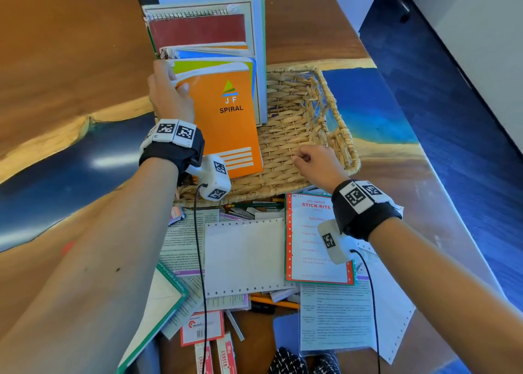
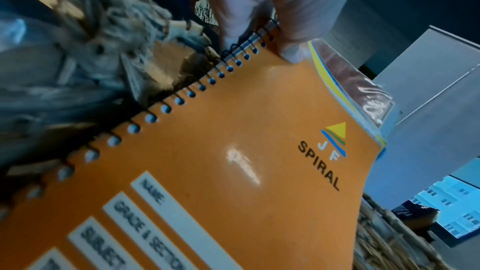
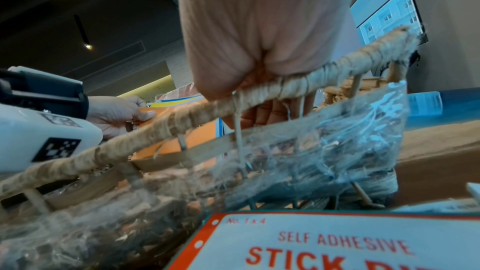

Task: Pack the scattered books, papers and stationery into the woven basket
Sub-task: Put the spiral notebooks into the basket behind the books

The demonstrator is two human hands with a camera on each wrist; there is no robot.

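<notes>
A woven basket (image 1: 341, 135) sits on the table with a stack of books standing upright against its left side. At the front of the stack is an orange JF Spiral notebook (image 1: 226, 124) (image 2: 233, 171) (image 3: 202, 139), and a red-covered spiral pad (image 1: 198, 31) with larger folders stands behind. My left hand (image 1: 169, 90) (image 2: 272, 7) (image 3: 116, 114) grips the stack at its spiral-bound left edge, thumb on the orange cover. My right hand (image 1: 314, 161) (image 3: 259, 28) is curled over the basket's near rim (image 3: 182, 118), fingers wrapped behind it.
Loose items lie before the basket: a Stick-Rite label pack (image 1: 314, 237) (image 3: 337, 243), a white perforated sheet (image 1: 243, 257), printed papers, a green-edged label pack (image 1: 158, 297), pencils (image 1: 277, 303) and erasers (image 1: 226, 356). The table edge (image 1: 424, 152) runs along the right.
</notes>
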